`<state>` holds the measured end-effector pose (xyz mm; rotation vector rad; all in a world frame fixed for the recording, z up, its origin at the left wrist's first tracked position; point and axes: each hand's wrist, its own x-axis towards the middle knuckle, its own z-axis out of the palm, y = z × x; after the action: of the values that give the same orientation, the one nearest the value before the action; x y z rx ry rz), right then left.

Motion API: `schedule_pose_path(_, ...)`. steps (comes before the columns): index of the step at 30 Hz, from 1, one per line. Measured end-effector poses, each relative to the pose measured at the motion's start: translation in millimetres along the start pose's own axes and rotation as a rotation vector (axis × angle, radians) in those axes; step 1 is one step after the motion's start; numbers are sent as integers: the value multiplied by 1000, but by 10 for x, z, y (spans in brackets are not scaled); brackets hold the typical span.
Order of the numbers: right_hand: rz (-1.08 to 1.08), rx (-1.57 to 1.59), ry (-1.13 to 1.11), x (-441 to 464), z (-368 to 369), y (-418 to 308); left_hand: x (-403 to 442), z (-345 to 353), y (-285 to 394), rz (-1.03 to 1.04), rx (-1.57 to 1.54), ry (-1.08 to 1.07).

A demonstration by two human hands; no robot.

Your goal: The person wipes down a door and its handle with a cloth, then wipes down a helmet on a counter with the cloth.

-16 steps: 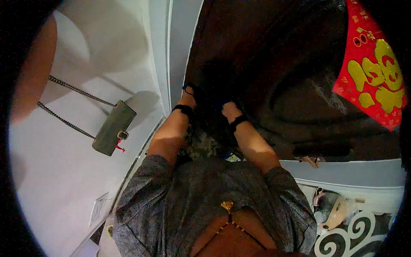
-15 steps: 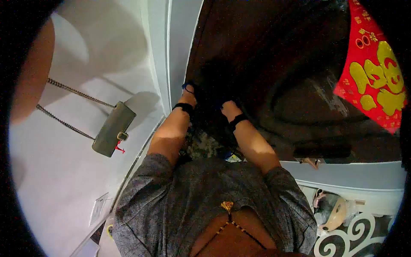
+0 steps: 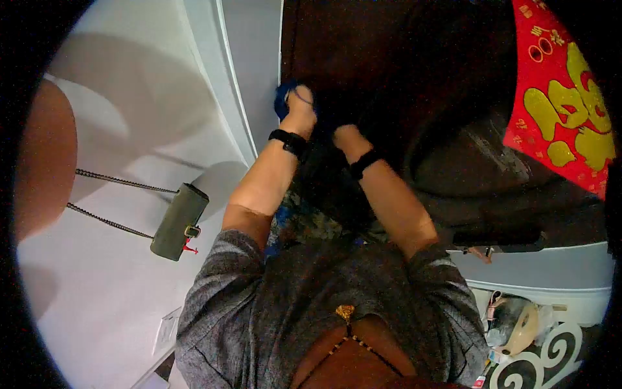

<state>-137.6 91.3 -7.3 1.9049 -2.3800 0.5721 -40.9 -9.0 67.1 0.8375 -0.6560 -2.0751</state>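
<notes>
My left hand (image 3: 300, 105) is raised against the edge of a dark brown door (image 3: 414, 58), beside its pale grey frame (image 3: 251, 52). A dark blue cloth-like piece (image 3: 282, 98) is bunched in its closed fingers. A black band circles that wrist. My right hand (image 3: 348, 137) is a little lower and to the right, in front of the dark door panel. Its fingers are lost in shadow, so I cannot see whether it holds anything. A black band is on this wrist too.
A grey-green chain-strap handbag (image 3: 181, 222) hangs against the white wall at left. A red paper decoration with gold lettering (image 3: 551, 110) is on the door at right. Below it is a dark door handle (image 3: 499, 241). White scrollwork (image 3: 518, 371) and wrapped items stand at lower right.
Both hands have moved up the view, the left also slightly right. More of the blue piece shows at my left hand. The handbag and door have shifted slightly as the camera turned.
</notes>
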Motion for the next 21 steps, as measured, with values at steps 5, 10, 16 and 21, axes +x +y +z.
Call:
schedule_pose_path(5, -8, 30, 9, 379, -1055, -429, 429, 430, 96, 927, 1690, 199)
schedule_pose_path(10, 72, 325, 87, 470, -1678, -455, 14, 929, 319, 1420, 1484, 89)
schedule_pose_path(16, -148, 142, 366, 317, -1340, -375, -114, 532, 153, 1418, 885, -74)
schedule_pose_path(21, -228, -310, 517, 303, -392, -20, 404, 48, -318, 1477, 1083, 96)
